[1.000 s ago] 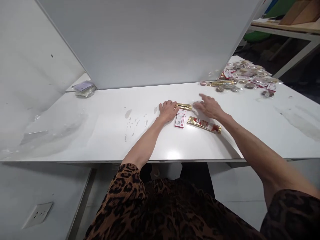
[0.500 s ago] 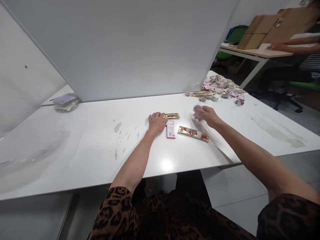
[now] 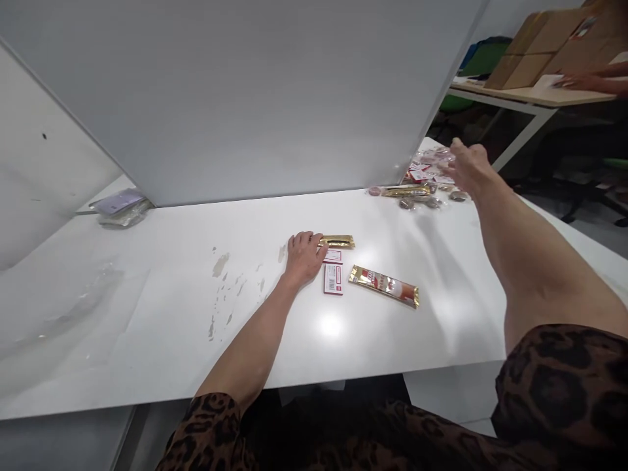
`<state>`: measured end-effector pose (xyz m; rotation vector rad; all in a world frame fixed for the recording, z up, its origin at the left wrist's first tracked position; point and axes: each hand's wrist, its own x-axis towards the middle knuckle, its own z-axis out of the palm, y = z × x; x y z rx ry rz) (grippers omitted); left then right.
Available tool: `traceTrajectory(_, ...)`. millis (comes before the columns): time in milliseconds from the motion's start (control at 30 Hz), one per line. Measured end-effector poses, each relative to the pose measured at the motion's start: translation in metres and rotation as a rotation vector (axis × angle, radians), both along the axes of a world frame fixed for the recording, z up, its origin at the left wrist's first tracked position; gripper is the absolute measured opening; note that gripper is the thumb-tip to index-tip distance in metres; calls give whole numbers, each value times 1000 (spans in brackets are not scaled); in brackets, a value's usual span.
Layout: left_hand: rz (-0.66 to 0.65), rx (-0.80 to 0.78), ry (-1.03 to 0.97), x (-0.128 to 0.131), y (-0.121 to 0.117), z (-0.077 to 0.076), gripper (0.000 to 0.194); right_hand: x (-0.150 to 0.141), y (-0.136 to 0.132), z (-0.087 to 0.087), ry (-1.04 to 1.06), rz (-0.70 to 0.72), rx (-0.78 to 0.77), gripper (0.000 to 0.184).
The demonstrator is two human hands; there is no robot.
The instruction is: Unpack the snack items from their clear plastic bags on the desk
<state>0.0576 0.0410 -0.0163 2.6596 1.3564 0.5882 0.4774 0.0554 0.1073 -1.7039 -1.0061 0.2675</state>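
Observation:
My left hand [image 3: 303, 257] lies on the white table with its fingers spread and lightly bent. It covers the left end of a narrow gold sachet [image 3: 341, 241]; its thumb is beside a small white card or box with red edging [image 3: 333, 256]. Just below is a similar small white and red box [image 3: 333, 280] with a barcode. A larger gold sachet [image 3: 384, 286] with a red and brown print lies to the right, tilted. My right hand [image 3: 470, 165] is stretched out over the far-right pile of small clear-wrapped items [image 3: 432, 160], fingers apart, nothing visible in them.
A grey upright panel [image 3: 245, 98] stands along the table's back. Flat plastic packets [image 3: 122, 206] lie at the back left, a clear plastic sheet or bag [image 3: 63, 314] at the left. Beyond, cardboard boxes [image 3: 532, 49] stand on another table, with a co-worker's hand [image 3: 579, 82] beside them.
My right hand has moved away to the back right, over the pile; the blurred pinkish item seen in it earlier no longer shows there. My left hand stays on the narrow sachet. The view has shifted slightly.

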Motion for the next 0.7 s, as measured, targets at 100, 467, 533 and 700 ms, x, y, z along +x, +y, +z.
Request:
traceTrajectory(100, 3, -6, 0, 0, -1, 2, 40, -27, -23, -28, -32, 46, -135, 21)
traceTrajectory(467, 10, -61, -10, 1, -3, 9, 43, -150, -208, -121, -569, 569, -451, 46)
traceTrajectory(533, 6, -70, -15, 0, -2, 8, 43, -138, -204, -118, -597, 517, -484, 29)
traceTrajectory(700, 12, -61, -17, 0, 0, 6, 42, -79, -148, -102, -662, 218, -482, 12)
